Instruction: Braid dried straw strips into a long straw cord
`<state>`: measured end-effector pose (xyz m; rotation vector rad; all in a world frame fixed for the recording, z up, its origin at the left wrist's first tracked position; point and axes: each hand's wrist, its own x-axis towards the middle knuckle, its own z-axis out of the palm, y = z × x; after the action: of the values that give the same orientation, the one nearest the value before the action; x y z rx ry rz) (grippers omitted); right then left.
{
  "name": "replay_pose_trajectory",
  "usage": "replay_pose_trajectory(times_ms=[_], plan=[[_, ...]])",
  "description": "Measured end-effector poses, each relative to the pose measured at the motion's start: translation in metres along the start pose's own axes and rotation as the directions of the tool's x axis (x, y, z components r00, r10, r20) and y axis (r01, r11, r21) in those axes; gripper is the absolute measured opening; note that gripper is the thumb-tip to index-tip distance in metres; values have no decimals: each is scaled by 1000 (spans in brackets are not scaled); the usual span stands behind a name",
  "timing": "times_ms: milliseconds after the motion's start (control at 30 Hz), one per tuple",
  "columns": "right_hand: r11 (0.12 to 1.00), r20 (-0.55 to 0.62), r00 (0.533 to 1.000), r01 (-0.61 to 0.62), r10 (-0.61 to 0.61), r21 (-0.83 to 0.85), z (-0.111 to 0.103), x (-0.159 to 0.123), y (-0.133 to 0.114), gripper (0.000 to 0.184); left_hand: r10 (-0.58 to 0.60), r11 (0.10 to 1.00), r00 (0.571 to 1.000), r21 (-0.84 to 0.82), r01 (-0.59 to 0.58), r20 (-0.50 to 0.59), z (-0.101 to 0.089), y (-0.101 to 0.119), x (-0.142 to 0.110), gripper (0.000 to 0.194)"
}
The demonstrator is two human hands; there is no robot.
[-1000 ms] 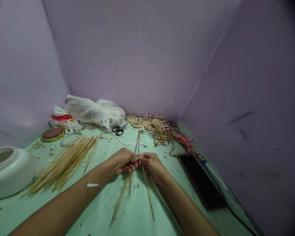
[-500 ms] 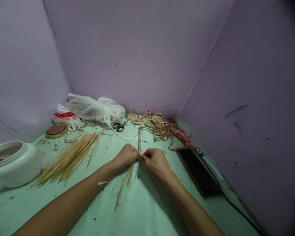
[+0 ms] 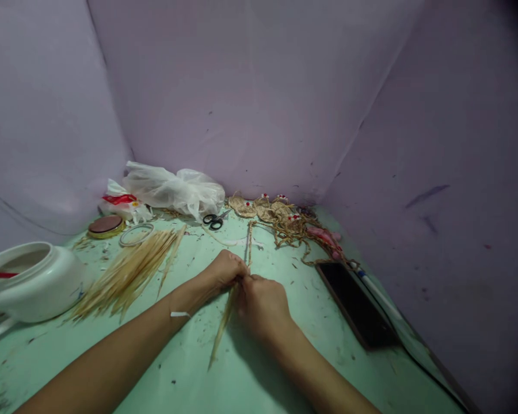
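A thin straw-coloured braid (image 3: 250, 244) runs down the table towards me and ends between my two hands. My left hand (image 3: 228, 269) is closed on its near end, fingers pinched together. Right against it, my right hand (image 3: 264, 302) is also closed, its knuckles turned up and its fingertips hidden at the same spot. Loose fibre strands (image 3: 220, 339) hang out below the hands and lie towards me on the table. To the left a fanned bundle of dry straw fibres (image 3: 127, 273) lies flat.
Left stand a white pot (image 3: 64, 282), a round tin (image 3: 106, 225) and a pale ring (image 3: 136, 234). Along the back are a plastic bag (image 3: 176, 190), scissors (image 3: 216, 221) and woven coils with red beads (image 3: 265, 213). A dark phone (image 3: 356, 305) and a cable (image 3: 431, 374) lie right.
My right hand has turned over and moved in against the left, its fingers now folded down. The view has shifted slightly, so everything sits a little further right.
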<state>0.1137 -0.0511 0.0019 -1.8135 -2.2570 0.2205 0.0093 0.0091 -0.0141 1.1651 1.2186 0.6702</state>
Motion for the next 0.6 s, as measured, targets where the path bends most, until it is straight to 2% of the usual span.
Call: replay_pose_trajectory(times_ms=[67, 100, 133, 167, 200, 233, 267, 300, 333, 400, 467, 533, 600], plan=[[981, -89, 991, -80, 97, 179, -9, 7, 12, 30, 3, 999, 999, -42, -1, 48, -5, 0, 2, 5], [943, -148, 970, -142, 194, 302, -13, 12, 20, 35, 3, 998, 997, -56, 1, 81, -7, 1, 2, 7], [871, -159, 947, -178, 277, 458, -15, 18, 27, 35, 2, 998, 993, -64, 6, 115, -10, 1, 3, 9], [750, -98, 937, -201, 334, 631, -15, 23, 33, 33, 1, 998, 989, -67, 9, 147, -12, 1, 4, 12], [579, 16, 927, -247, 375, 777, -14, 29, 37, 29, -2, 998, 984, -66, 14, 177, -14, 1, 4, 13], [407, 155, 916, -309, 369, 860, -11, 33, 39, 22, 1, 998, 979, -63, 12, 203, -15, 0, 5, 14], [269, 281, 910, -366, 306, 891, -6, 36, 40, 17, 9, 998, 975, -59, 5, 221, -16, 0, 5, 15], [176, 376, 896, -420, 237, 890, -1, 38, 38, 13, 17, 999, 973, -51, -5, 229, -16, 0, 5, 15], [134, 433, 882, -459, 184, 878, 4, 39, 36, 10, 21, 999, 974, -37, -13, 225, -16, 0, 5, 14], [159, 460, 872, -485, 171, 860, 12, 40, 31, 9, 14, 999, 981, 38, -21, 192, -15, 1, 4, 12], [231, 419, 876, -471, 240, 852, 17, 40, 28, 10, 10, 983, 989, 180, -37, 150, -15, 3, 3, 9], [283, 385, 884, -453, 266, 845, 20, 40, 28, 11, 32, 927, 990, 366, -80, 137, -16, 7, 1, 9], [306, 369, 895, -435, 251, 847, 22, 40, 29, 12, 52, 831, 992, 546, -108, 116, -17, 12, -2, 11]])
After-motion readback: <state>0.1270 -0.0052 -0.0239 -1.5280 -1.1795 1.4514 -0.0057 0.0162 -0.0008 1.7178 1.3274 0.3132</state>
